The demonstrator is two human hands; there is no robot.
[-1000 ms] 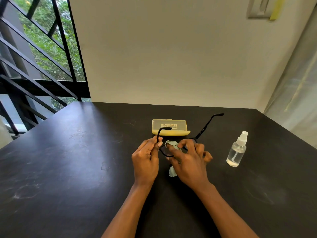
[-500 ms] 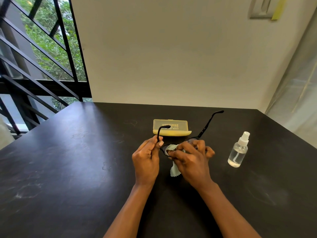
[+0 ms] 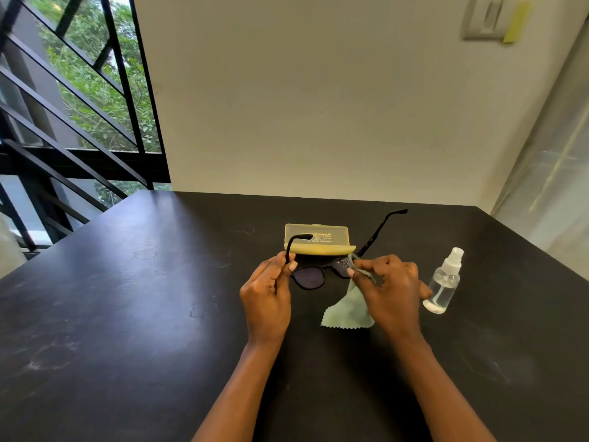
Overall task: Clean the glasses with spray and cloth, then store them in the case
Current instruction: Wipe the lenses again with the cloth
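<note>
I read left grip [image 3: 267, 293] pinching black-framed dark-lens glasses [image 3: 310, 275] steady so right grip [image 3: 387, 287], holding pale green zigzag-edged cloth [image 3: 349, 309], wipes the right lens.

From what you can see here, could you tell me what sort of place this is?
Probably an indoor room, perhaps upstairs: a plain dark table set in a corner of a cream wall with a switch plate, and beside it a black railing with green trees beyond.
</note>
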